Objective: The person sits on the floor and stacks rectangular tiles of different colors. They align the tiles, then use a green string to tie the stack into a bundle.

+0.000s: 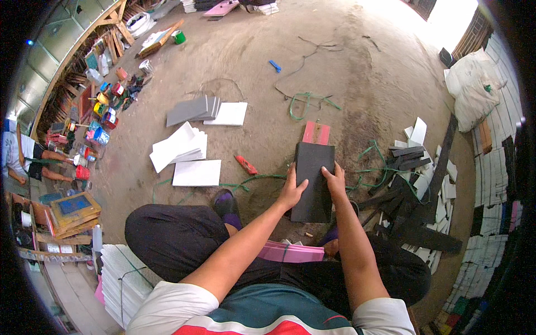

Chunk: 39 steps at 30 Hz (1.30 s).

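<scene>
Under my chin my knees spread wide, a pink slab point(290, 252) lying between my feet; just past it my two hands meet on a black stack point(314, 181) standing on the dirt floor point(335, 72); my left hand point(292, 191) presses flat on the stack's left edge, fingers straight and thumb laid onto its face; my right hand point(336, 181) grips the right edge, fingers curled round behind it, so both hands are clamping the stack and neither is free; the stack's long axis runs straight away from me, near end between my wrists, far end touching a pink strip point(316, 133) that pokes out beyond it; both hands sit at about the same reach, on its near half, the left a shade nearer me; to my right lies a heap of black offcuts point(410, 218) mixed with white scraps, with green cord point(374, 167) looping through; to my left a red cutter point(245, 164) lies near the stack, then a white sheet point(196, 172) and a fanned white pile point(178, 146); farther off, grey sheets point(192, 109) sit beside another white sheet point(229, 113); beyond those a blue tool point(275, 66) lies well apart, and a green roll point(178, 37) sits by the far timber.
</scene>
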Motion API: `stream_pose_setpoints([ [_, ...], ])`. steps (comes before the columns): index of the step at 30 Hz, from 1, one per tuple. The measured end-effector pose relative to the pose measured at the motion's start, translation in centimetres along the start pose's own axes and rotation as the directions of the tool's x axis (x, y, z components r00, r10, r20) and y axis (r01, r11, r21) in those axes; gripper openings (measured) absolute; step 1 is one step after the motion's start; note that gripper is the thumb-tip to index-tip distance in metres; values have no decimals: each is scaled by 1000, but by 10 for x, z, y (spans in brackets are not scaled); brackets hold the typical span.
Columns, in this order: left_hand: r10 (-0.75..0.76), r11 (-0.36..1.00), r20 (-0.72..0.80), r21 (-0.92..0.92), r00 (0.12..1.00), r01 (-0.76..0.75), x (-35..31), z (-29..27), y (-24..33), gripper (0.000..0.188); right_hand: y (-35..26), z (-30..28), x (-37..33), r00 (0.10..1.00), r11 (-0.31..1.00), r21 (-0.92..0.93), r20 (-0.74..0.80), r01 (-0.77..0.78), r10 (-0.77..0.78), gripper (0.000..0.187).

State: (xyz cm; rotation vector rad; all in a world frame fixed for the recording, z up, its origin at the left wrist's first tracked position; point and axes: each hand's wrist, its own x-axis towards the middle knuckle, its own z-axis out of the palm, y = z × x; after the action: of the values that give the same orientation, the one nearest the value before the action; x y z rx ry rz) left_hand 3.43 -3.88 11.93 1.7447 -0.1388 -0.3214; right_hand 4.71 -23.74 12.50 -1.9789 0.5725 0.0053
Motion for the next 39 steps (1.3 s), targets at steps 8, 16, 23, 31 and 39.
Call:
stream_pose_setpoints([
  [8, -174, 847, 130, -486, 976, 216, 24, -16, -49, 81, -45, -3, -16, 801, 662, 475, 478, -580, 360, 84],
  [16, -223, 912, 77, -335, 972, 236, 20, -8, -10, 91, -25, -9, -7, 822, 684, 466, 410, -562, 396, 80],
  [23, -338, 885, -150, -387, 929, 259, 35, -40, -9, 74, -60, 0, 18, 951, 970, -221, -263, 104, -162, 76],
  [31, -754, 468, -239, -848, 612, 246, 118, -155, -69, 46, -162, 113, 6, 797, 714, -432, 20, 551, -603, 63],
  [39, -758, 523, -434, -851, 487, 56, 203, -311, -120, 53, -194, 253, 28, 815, 753, -313, 262, 578, -517, 65],
])
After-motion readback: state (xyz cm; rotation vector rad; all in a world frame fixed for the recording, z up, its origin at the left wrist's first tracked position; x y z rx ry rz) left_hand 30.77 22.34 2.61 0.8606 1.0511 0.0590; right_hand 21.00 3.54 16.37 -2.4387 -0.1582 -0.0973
